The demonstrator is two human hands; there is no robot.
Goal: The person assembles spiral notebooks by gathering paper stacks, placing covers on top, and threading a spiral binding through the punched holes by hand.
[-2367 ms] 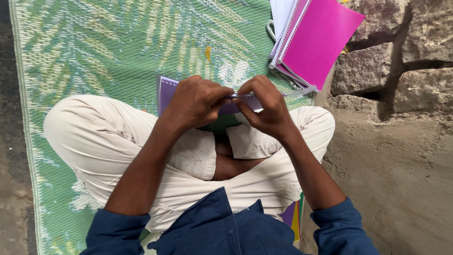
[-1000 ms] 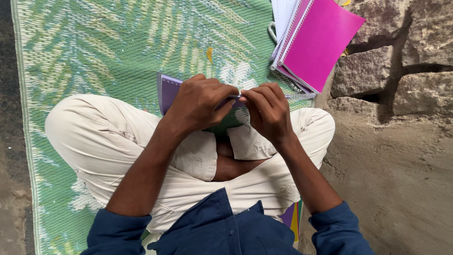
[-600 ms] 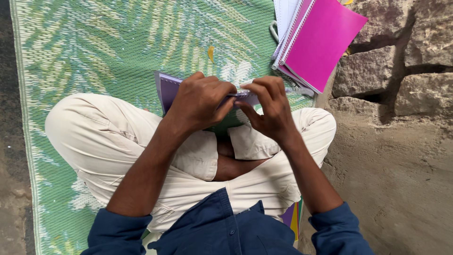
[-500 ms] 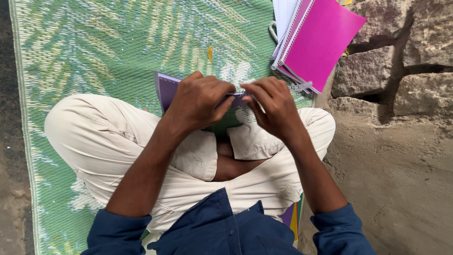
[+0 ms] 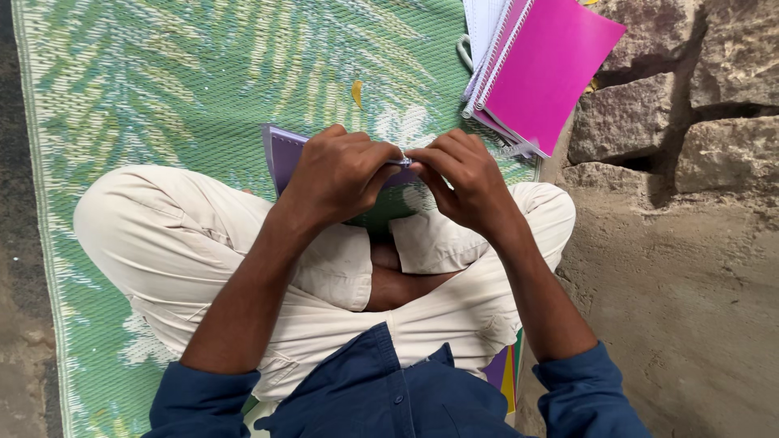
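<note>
Green mat (image 5: 187, 89), purple notebook (image 5: 284, 154) gripped under both hands

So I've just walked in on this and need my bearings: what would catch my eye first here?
Probably the bright pink spiral notebook on a stack at the top right, at the edge of the green leaf-patterned mat. Next, in the middle, the left hand and right hand meet over a purple notebook above the crossed legs. Rough stone blocks fill the right side.
</note>
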